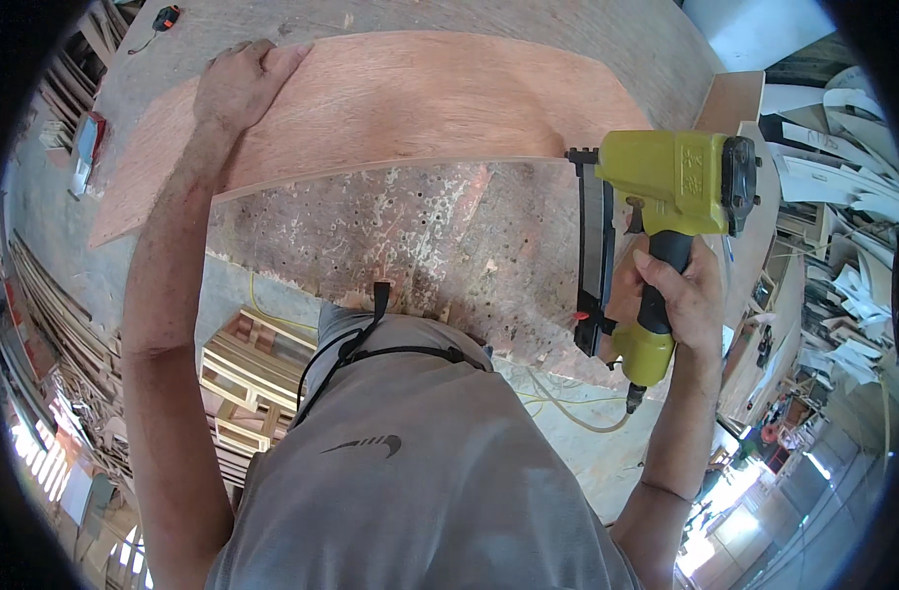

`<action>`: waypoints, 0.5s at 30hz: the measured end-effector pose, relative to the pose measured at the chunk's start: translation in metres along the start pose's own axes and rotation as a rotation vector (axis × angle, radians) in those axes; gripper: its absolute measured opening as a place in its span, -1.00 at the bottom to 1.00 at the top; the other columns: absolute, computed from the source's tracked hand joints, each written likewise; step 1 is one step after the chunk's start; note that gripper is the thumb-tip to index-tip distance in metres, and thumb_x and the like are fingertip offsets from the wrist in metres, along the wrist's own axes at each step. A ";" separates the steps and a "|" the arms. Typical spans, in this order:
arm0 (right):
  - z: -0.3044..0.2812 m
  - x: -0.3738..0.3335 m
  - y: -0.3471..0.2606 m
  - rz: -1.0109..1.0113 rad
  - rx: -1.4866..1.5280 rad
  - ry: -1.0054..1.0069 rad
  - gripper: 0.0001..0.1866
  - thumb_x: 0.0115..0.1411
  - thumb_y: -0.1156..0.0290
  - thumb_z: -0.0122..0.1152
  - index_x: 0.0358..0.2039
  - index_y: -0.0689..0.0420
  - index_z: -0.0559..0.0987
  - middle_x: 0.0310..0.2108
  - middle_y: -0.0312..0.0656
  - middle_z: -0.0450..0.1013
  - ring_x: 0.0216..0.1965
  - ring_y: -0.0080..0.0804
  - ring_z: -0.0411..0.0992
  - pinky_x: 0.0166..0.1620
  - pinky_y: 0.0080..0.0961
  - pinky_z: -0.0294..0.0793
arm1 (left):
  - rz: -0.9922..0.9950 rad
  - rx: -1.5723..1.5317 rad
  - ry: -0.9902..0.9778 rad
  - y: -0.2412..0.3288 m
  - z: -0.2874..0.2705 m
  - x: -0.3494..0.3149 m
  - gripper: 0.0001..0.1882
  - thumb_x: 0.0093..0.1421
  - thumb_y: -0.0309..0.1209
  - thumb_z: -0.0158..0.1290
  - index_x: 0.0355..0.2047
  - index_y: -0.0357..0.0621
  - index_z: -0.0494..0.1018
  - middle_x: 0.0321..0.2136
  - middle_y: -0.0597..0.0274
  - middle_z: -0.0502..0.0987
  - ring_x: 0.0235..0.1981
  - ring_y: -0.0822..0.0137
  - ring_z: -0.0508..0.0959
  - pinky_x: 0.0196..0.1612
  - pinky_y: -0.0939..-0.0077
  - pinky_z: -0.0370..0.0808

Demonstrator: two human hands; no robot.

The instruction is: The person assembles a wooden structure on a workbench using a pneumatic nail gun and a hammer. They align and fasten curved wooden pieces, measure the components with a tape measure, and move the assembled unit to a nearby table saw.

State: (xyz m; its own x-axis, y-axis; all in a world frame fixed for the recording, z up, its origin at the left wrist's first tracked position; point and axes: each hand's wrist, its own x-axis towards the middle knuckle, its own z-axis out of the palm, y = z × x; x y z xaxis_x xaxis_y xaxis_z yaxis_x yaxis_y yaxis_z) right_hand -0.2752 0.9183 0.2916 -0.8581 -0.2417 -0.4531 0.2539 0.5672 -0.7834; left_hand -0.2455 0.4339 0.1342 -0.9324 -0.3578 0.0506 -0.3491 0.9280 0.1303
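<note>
A curved reddish plywood panel (pixel 420 93) lies across the scarred worktable (pixel 390 236). On its left part rests my left hand (pixel 243 87), with fingers bent over the far edge and the thumb lying on the face. My right hand (pixel 687 290) is closed round the black handle of a yellow-green pneumatic nail gun (pixel 656 177). The gun's nose touches or sits right by the panel's near edge at the right; which one I cannot tell. Its black magazine (pixel 594 261) stands to the left of the handle, and an air hose (pixel 607 426) runs from its base.
A tape measure (pixel 166 18) lies at the far left of the table. Stacked wooden frames (pixel 258 379) stand below the table at left. Long strips (pixel 51 315) pile up on the left, and white offcuts (pixel 842 157) on the right. The hose trails near my body.
</note>
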 end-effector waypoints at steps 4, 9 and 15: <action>0.003 0.002 -0.002 0.008 0.006 0.004 -0.65 0.09 0.56 0.21 -0.07 0.27 0.44 -0.44 -0.25 0.43 -0.49 -0.49 0.51 -0.42 -0.57 0.49 | 0.015 -0.017 0.004 0.000 -0.002 -0.001 -0.28 0.22 0.26 -0.15 -0.15 -0.21 0.56 -0.26 -0.01 0.59 -0.15 0.02 0.57 0.02 0.15 0.41; 0.003 0.002 -0.006 0.031 -0.027 0.000 -0.65 0.10 0.56 0.22 -0.07 0.27 0.44 -0.44 -0.24 0.43 -0.50 -0.49 0.50 -0.44 -0.58 0.49 | 0.068 -0.050 0.084 -0.002 0.002 -0.003 -0.31 0.23 0.22 -0.10 -0.23 -0.27 0.55 -0.36 -0.04 0.56 -0.24 -0.02 0.57 -0.11 0.17 0.46; 0.003 0.005 -0.009 0.022 -0.008 -0.028 -0.67 0.11 0.53 0.21 -0.09 0.26 0.43 -0.45 -0.24 0.43 -0.52 -0.50 0.49 -0.45 -0.58 0.48 | -0.002 -0.043 -0.095 0.001 -0.008 0.001 -0.25 0.21 0.28 -0.16 -0.11 -0.20 0.56 -0.23 -0.06 0.60 -0.09 -0.01 0.56 0.11 0.12 0.36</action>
State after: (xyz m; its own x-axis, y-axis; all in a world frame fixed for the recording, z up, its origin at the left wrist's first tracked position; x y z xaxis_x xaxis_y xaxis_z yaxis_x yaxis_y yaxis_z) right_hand -0.2800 0.9096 0.2951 -0.8392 -0.2511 -0.4824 0.2692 0.5788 -0.7697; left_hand -0.2460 0.4336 0.1425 -0.9370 -0.3465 -0.0441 -0.3488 0.9211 0.1732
